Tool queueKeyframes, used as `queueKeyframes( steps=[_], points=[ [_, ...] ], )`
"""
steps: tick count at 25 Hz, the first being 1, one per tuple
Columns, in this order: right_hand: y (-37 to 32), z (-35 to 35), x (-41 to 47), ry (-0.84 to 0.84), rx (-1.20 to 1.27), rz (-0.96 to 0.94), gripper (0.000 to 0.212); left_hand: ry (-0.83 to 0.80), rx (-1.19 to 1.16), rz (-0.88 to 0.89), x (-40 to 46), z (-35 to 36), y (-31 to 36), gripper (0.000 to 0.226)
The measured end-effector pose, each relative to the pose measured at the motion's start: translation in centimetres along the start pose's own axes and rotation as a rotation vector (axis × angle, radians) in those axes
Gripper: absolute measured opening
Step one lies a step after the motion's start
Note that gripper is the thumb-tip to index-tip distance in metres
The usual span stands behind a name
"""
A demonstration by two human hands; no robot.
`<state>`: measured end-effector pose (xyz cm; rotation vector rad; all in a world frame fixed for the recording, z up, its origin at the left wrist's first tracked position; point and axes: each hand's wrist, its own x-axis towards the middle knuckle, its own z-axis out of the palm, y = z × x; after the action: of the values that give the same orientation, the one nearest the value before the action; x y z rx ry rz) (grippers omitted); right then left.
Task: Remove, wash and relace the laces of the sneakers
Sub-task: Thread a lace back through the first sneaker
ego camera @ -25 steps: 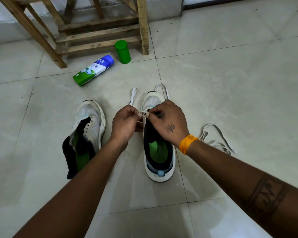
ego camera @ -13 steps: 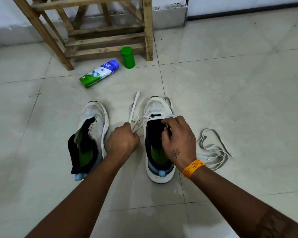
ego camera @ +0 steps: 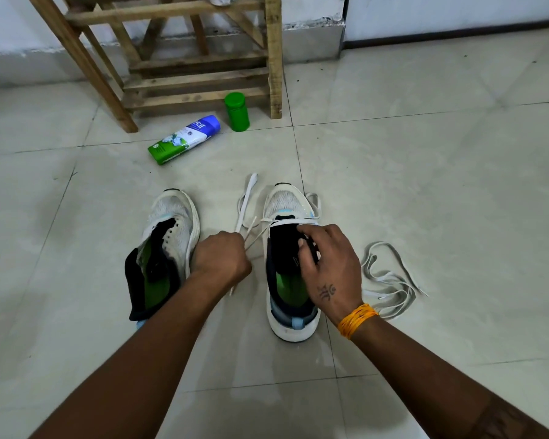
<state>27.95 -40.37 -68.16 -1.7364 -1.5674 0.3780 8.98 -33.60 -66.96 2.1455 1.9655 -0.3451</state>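
Left sneaker (ego camera: 168, 242) bare, loose lace (ego camera: 390, 280) far right. Right sneaker (ego camera: 290, 264): 1 row threaded. Left hand (ego camera: 222, 258) fisted on lace end (ego camera: 246, 204); right hand (ego camera: 327, 264) pinching tongue (ego camera: 286, 245).

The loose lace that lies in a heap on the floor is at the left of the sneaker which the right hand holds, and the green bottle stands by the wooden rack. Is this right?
Not quite. The head view shows the loose lace heaped on the floor at the right of the sneaker that the right hand holds, not the left. The green bottle does stand by the wooden rack.
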Motion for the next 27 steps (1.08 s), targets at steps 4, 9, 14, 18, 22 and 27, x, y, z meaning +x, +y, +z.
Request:
queueKeyframes(
  steps=[4,9,14,18,22,27],
  points=[
    [-0.1,0.2,0.1,-0.005,-0.003,-0.003,0.025,0.292,-0.078,0.155,0.1,0.2,1.1,0.021],
    [0.1,0.2,0.1,-0.007,-0.02,-0.001,0.026,0.157,0.024,0.09,0.3,0.1,0.0,0.012],
    [0.0,0.3,0.0,-0.021,-0.001,0.003,0.027,0.231,-0.001,0.13,0.4,0.0,-0.5,0.011],
    [0.2,0.1,0.0,-0.022,-0.001,0.007,0.027,0.338,-0.011,0.299,0.8,0.2,0.6,0.009],
    [0.1,0.0,0.0,-0.032,0.011,-0.002,0.027,0.147,0.075,0.105,0.5,0.2,-0.7,0.012],
    [0.0,0.1,0.0,-0.028,0.013,0.006,0.027,0.308,-0.014,0.27,0.8,0.3,-0.6,0.007]
  ],
)
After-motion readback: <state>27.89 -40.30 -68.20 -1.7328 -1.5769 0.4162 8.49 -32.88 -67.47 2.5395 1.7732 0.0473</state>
